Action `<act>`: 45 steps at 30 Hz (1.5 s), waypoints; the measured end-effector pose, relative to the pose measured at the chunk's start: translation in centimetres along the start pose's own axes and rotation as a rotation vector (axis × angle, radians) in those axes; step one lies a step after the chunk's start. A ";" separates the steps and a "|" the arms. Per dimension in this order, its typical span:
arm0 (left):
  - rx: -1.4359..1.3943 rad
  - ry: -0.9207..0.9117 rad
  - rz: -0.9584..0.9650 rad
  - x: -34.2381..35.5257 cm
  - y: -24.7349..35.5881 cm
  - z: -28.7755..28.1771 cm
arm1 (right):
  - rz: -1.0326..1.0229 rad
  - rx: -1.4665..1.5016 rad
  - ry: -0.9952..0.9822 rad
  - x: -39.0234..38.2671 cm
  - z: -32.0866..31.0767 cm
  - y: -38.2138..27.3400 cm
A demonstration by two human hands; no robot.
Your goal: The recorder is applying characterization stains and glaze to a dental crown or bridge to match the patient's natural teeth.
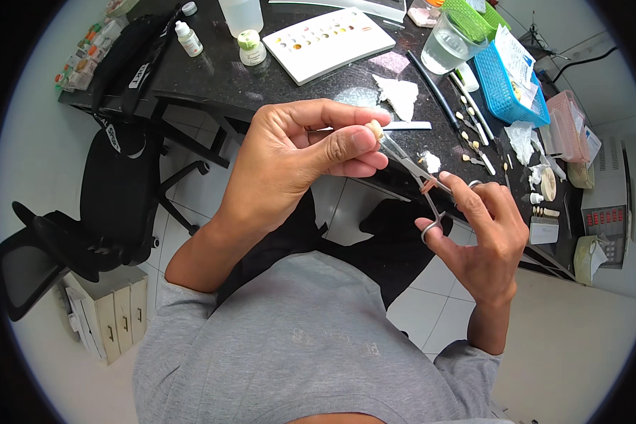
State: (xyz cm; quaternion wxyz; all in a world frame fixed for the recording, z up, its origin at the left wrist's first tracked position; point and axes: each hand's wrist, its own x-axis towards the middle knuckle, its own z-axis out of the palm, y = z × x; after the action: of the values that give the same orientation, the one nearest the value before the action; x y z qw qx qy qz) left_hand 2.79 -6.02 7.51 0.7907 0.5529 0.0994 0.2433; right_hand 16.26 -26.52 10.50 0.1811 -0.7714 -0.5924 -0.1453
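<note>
Above the near edge of the dark bench, my left hand [290, 159] pinches a small cream-coloured tooth-shaped piece [375, 129] between thumb and index finger. The other fingers curl behind it. My right hand [493, 237] holds ring-handled metal forceps [407, 162], with thumb and fingers at the rings. An orange-brown band wraps around the forceps near the joint. Their tips reach up to the tooth-shaped piece, touching it or very close; whether they clamp it is hard to make out.
On the bench are a white palette [318, 65] with coloured wells, small bottles [189, 39], a glass of liquid [451, 44], crumpled tissue [398, 97], a long dark stick [432, 88], several tooth-shaped samples and a blue basket [498, 88]. A black chair [113, 177] stands at left.
</note>
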 end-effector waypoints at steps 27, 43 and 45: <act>0.069 -0.029 0.160 3.3 -0.1 -2.4 | 0.081 0.118 -0.018 3.7 3.7 -0.7; 0.092 0.077 0.251 5.9 -0.4 -1.4 | -0.025 0.127 0.299 6.2 4.2 -1.3; 0.040 0.094 0.202 5.1 0.5 -1.5 | -0.040 0.070 0.391 6.0 2.9 -0.4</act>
State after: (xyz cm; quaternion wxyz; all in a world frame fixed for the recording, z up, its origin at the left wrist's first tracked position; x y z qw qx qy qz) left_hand 6.42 -2.08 7.94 0.7453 0.5639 0.0851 0.3455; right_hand 17.42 -19.96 10.57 0.3166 -0.7098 -0.5659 -0.2751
